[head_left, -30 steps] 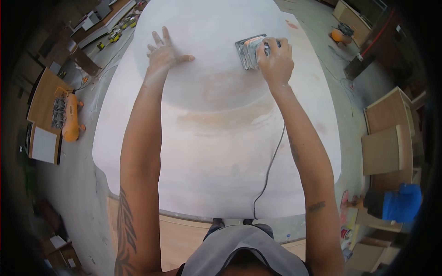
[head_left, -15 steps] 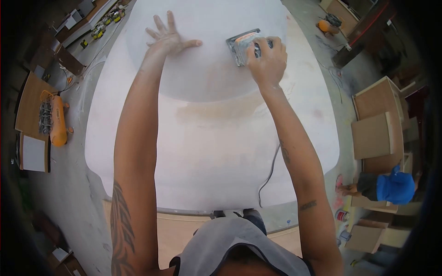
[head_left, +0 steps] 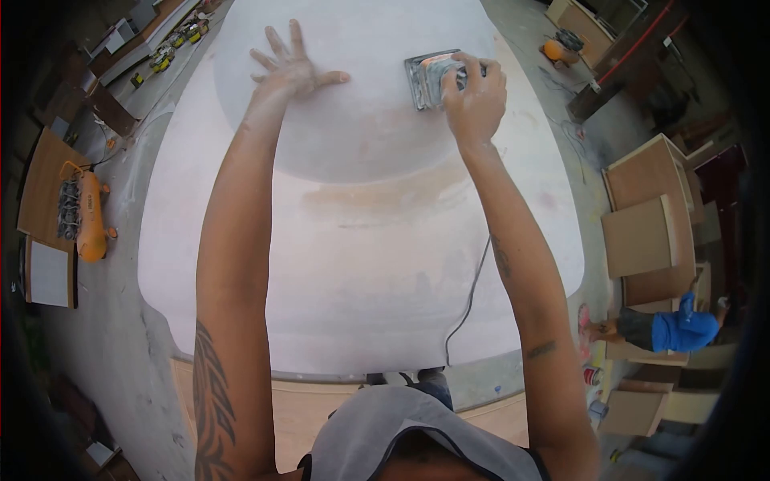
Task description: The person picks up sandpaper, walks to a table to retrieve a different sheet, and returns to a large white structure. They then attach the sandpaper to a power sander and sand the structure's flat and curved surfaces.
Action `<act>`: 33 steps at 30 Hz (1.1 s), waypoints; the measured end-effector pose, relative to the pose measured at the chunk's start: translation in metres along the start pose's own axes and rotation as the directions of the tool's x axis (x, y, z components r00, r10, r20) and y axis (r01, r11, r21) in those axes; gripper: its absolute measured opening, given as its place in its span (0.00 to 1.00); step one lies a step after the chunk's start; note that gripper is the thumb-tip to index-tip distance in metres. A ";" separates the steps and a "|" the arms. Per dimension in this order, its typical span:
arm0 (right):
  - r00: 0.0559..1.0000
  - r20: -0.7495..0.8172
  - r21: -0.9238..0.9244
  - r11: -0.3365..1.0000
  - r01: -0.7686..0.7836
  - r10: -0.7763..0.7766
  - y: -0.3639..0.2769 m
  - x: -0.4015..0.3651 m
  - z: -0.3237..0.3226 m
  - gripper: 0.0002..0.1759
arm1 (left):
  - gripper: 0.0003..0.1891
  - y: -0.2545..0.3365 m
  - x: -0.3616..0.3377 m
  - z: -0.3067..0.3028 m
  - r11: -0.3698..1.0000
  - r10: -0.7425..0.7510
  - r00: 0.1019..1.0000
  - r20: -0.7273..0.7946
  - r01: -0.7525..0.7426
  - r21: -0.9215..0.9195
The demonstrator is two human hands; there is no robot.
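A large white dusty panel (head_left: 377, 297) with a raised round section (head_left: 353, 136) spreads out in front of me. My left hand (head_left: 290, 74) lies on the round section with its fingers spread and nothing in it. Toward the right side of that section, my right hand (head_left: 476, 100) is wrapped round an electric sander (head_left: 433, 80), whose square pad rests against the surface. A dark power cord (head_left: 471, 301) hangs down across the panel beside my right forearm. Brownish smudges show just below the round section's edge.
An orange air compressor (head_left: 91, 212) stands on the floor at left, and another compressor (head_left: 555, 50) at the far right. Wooden cabinets (head_left: 642, 232) line the right side, where a person in a blue top (head_left: 682, 330) works. Power tools (head_left: 172, 52) lie at upper left.
The sander has shifted slightly to the right with my right hand, and its pad has turned a little. My left hand stays spread in nearly the same place. The view has tilted slightly.
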State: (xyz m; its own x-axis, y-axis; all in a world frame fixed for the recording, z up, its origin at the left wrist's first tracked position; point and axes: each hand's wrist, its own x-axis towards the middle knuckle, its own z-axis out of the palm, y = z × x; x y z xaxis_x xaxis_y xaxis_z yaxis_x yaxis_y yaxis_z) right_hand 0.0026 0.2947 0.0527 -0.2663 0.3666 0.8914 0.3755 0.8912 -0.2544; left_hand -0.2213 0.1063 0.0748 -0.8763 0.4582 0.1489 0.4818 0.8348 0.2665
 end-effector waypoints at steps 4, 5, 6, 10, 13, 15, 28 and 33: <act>0.994 0.011 0.036 0.993 0.112 -0.112 0.003 -0.037 -0.010 0.10 | 0.85 -0.001 0.001 -0.002 1.000 -0.002 1.000 -0.007 0.002 -0.007; 0.992 0.032 0.062 0.991 0.122 -0.125 0.006 -0.041 -0.009 0.10 | 0.85 -0.001 0.002 -0.002 1.000 0.000 1.000 -0.014 0.000 -0.016; 0.991 0.033 0.057 0.990 0.127 -0.129 0.009 -0.040 -0.010 0.10 | 0.85 -0.002 0.002 -0.001 1.000 0.002 1.000 -0.013 -0.002 -0.023; 0.997 0.051 0.111 0.992 0.053 -0.059 0.004 -0.034 -0.008 0.09 | 0.85 -0.015 -0.003 -0.001 1.000 0.021 0.999 -0.029 -0.022 -0.016; 0.998 0.061 0.121 0.993 0.020 -0.027 0.001 -0.033 -0.011 0.09 | 0.85 -0.015 -0.007 0.005 0.999 0.034 0.998 -0.046 -0.035 -0.029; 0.997 0.062 0.136 0.990 0.042 -0.051 -0.001 -0.036 -0.012 0.09 | 0.85 -0.010 -0.005 0.008 0.999 0.036 0.998 -0.053 -0.038 -0.035; 0.990 0.137 0.165 0.986 0.022 -0.045 0.015 -0.039 -0.014 0.11 | 0.85 -0.014 -0.001 0.005 0.998 0.023 0.996 -0.091 -0.029 -0.061; 0.971 0.142 0.167 0.972 0.167 -0.191 0.010 -0.056 -0.022 0.10 | 0.85 -0.006 -0.001 0.004 0.998 0.030 0.997 -0.072 -0.034 -0.053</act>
State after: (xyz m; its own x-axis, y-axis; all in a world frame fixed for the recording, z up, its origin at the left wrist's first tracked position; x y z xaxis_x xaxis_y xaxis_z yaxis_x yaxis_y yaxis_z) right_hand 0.0410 0.2774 0.0082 -0.4560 0.2237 0.8614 0.1719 0.9718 -0.1614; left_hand -0.2233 0.1017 0.0693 -0.8588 0.4602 0.2253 0.5110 0.8012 0.3114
